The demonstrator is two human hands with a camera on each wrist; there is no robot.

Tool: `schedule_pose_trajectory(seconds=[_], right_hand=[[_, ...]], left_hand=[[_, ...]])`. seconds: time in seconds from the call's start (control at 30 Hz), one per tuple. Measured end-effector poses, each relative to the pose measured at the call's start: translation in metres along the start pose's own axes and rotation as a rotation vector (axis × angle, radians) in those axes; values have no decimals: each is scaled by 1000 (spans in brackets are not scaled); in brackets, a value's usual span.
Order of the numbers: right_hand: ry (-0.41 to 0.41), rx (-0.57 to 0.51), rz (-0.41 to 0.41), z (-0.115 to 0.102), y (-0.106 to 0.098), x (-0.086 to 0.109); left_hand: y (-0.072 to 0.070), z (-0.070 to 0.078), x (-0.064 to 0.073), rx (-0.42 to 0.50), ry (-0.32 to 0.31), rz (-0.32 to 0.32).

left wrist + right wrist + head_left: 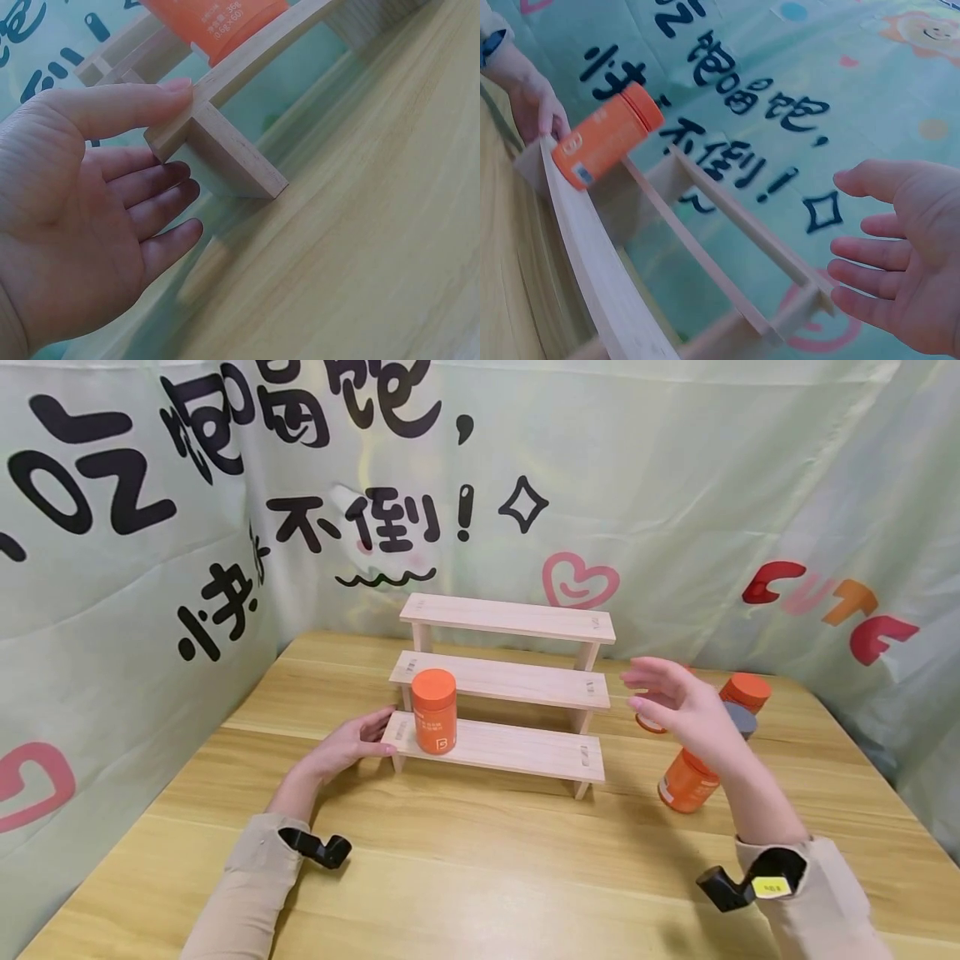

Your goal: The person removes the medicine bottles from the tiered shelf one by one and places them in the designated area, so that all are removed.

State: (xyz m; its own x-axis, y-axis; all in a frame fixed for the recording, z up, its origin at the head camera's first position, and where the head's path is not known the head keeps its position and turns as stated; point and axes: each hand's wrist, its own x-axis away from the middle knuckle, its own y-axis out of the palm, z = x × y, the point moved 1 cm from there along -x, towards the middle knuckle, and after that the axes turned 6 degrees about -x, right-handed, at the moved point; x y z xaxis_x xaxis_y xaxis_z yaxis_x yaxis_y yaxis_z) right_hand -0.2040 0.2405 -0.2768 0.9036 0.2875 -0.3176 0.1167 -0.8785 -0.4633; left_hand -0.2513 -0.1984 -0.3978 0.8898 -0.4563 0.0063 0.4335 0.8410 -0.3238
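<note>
A three-step wooden display stand stands on the table. On the left part of its lowest step an orange jar with an orange lid is upright. My left hand holds the left end of that step; in the left wrist view the thumb lies on the board and the other fingers are at its end and below. My right hand is raised right of the stand, holding nothing, its fingers spread apart in the right wrist view. Nearby, several orange jars are partly hidden by the right hand and forearm.
A grey-blue lid shows among the jars at the right, with another orange-lidded jar behind it. The wooden table extends in front of the stand. A printed cloth hangs behind and along the sides.
</note>
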Motion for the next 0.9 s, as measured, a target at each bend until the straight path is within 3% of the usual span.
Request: schedule_pose_trajectory(seconds=[0.23,0.47,0.9], right_hand=[[46,-93,-106,-7,27,-21],[24,-194,-165,-14,54,-42],[-46,-206,-242,-27,122,-68]], left_hand=[[-1,0,0,-4,10,-7],[0,1,0,-11,18,-7],[0,-1,-1,-4,8,-3]])
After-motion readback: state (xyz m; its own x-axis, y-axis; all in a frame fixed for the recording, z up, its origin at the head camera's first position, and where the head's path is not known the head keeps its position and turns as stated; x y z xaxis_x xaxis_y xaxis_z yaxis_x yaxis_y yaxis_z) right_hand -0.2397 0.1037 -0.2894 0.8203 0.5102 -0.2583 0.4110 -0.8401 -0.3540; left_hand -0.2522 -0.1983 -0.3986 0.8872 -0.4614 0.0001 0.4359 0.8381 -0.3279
